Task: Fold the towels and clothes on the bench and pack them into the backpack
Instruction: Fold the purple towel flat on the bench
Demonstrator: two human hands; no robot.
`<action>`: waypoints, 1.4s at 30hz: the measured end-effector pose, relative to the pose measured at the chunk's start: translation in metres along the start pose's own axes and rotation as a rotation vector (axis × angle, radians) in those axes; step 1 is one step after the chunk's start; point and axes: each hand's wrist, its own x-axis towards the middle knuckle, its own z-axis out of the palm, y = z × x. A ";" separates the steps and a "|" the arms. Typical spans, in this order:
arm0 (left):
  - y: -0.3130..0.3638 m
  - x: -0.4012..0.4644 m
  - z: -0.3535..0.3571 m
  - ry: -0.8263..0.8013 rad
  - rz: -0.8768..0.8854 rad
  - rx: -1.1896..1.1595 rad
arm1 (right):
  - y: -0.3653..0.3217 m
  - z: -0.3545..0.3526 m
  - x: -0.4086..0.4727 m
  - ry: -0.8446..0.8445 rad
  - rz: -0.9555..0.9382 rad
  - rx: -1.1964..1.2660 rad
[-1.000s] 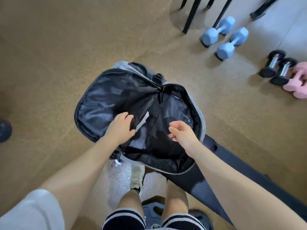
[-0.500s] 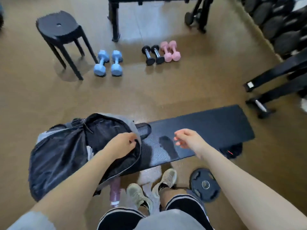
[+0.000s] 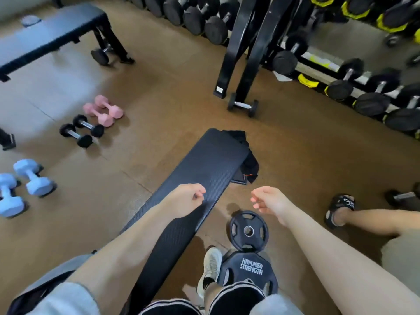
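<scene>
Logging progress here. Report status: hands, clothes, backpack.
Left hand loosely curled, empty; right hand open, empty. Black garment hangs off bench far end, unfolded. Backpack barely visible, lower left. Nothing obstructing.

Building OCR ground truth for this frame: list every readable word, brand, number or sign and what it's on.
"HAMMER STRENGTH": white letters on the large weight plate on the floor by the shoe.
White lettering on the black sandal strap: too blurred to read.
White sticker on the rack foot: too small to read.
Nothing else legible.
</scene>
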 end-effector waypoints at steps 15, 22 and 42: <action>0.060 0.185 -0.020 -0.132 0.091 0.043 | -0.064 -0.075 0.103 -0.022 0.024 -0.073; 0.063 0.331 -0.052 -0.104 0.030 -0.051 | -0.137 -0.119 0.222 -0.046 0.099 -0.181; 0.091 0.623 -0.030 0.062 -0.594 -0.434 | -0.237 -0.268 0.556 -0.323 0.176 -0.434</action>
